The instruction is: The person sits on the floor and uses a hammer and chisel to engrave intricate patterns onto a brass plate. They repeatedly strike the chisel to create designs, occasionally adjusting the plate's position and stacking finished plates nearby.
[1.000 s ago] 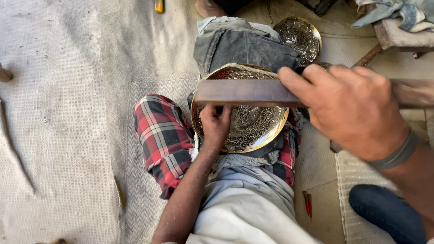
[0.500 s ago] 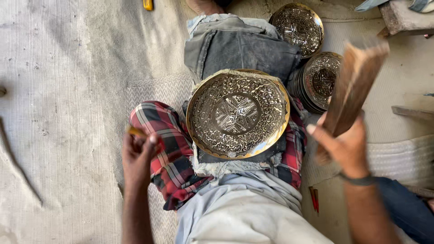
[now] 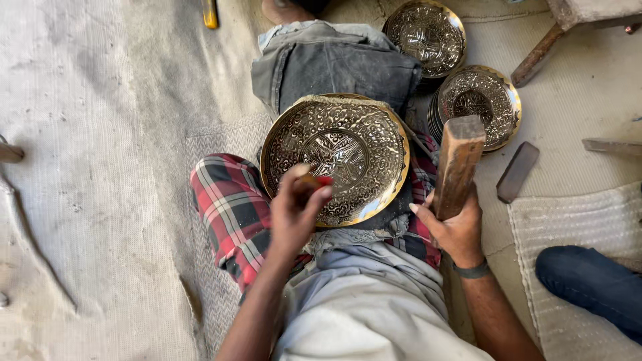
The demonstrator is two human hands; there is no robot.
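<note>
Fingers (image 3: 309, 194) of the left hand (image 3: 294, 214) pinching a small tool tip against the near edge of the round engraved brass plate (image 3: 334, 157), lying on the lap over the red plaid cloth (image 3: 231, 207). Right hand (image 3: 458, 227) clamping around the brown wooden mallet block (image 3: 459, 164), raised just right of the plate. Risking a glancing blow on the left fingers, or the plate sliding off the lap. Crowding the far right: two more engraved plates (image 3: 478, 100), a flat dark bar (image 3: 517, 172).
</note>
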